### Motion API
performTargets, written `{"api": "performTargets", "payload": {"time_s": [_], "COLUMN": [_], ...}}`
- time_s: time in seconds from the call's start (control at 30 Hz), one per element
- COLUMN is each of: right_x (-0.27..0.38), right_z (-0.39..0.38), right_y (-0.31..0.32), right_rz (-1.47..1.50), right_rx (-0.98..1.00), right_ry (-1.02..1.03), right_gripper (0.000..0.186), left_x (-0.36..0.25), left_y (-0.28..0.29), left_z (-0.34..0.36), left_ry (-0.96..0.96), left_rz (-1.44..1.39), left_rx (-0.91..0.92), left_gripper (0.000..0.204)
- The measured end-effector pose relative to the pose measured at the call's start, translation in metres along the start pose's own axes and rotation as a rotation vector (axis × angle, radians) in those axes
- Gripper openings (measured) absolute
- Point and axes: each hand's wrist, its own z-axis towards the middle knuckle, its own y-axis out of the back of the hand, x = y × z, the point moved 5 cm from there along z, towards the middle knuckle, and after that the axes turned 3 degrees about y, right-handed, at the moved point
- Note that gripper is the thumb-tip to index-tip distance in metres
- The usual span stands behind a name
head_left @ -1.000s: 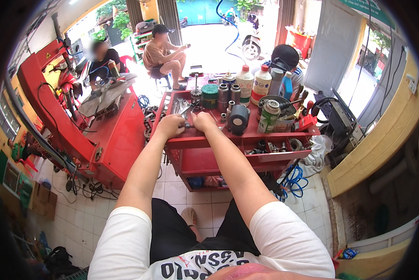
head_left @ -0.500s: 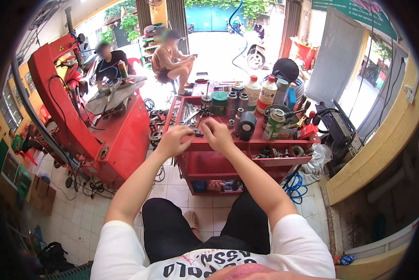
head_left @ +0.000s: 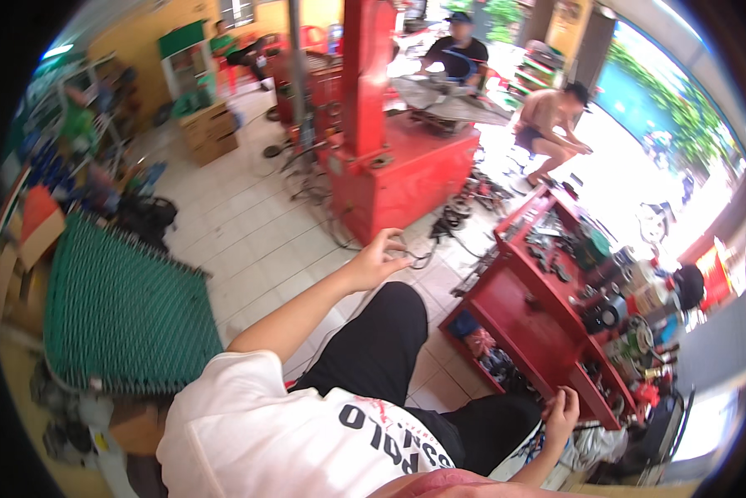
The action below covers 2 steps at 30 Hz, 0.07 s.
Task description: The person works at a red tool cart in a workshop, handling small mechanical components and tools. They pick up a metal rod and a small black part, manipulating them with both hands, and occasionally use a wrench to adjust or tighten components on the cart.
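My left hand (head_left: 379, 261) is raised over the tiled floor, above and left of my knee. Its fingers are loosely bent and apart, with nothing visible in them. My right hand (head_left: 562, 408) hangs beside my other leg, near the lower end of a red tool cart (head_left: 510, 311). Its fingers are curled but look apart, and no object shows in them. The cart stands tilted in the view, to my right. On its top are metal tools, a green tub (head_left: 593, 247), a dark cylinder (head_left: 607, 314) and several bottles and cans, somewhat blurred.
A red tyre-changing machine (head_left: 414, 187) stands ahead, cables on the floor beside it. At left are a green woven lounger (head_left: 132, 307), a black bag (head_left: 149, 214) and cardboard boxes (head_left: 208, 133). People sit or stand beyond: one in black (head_left: 457, 60), one seated (head_left: 547, 120), one in green (head_left: 233, 50).
The view has swung left, so the cart now lies to the right. My hands have come away from the cart top and moved apart, the right one lower beside my leg.
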Motion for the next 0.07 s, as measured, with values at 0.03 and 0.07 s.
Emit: {"api": "performTargets", "payload": {"time_s": [0.03,0.07], "right_x": [-0.005,-0.001], "right_z": [0.003,0.008], "right_y": [0.0,-0.007], "right_rz": [0.0,0.028], "right_rx": [-0.008,0.042], "right_ry": [0.008,0.022], "right_gripper": [0.018,0.019], "left_x": [-0.007,-0.004], "left_y": [0.007,0.018], "left_z": [-0.013,-0.03], "left_ry": [0.098,0.186], "left_rz": [-0.051,-0.097], "left_rx": [-0.016,-0.006], "left_gripper": [0.068,0.069]}}
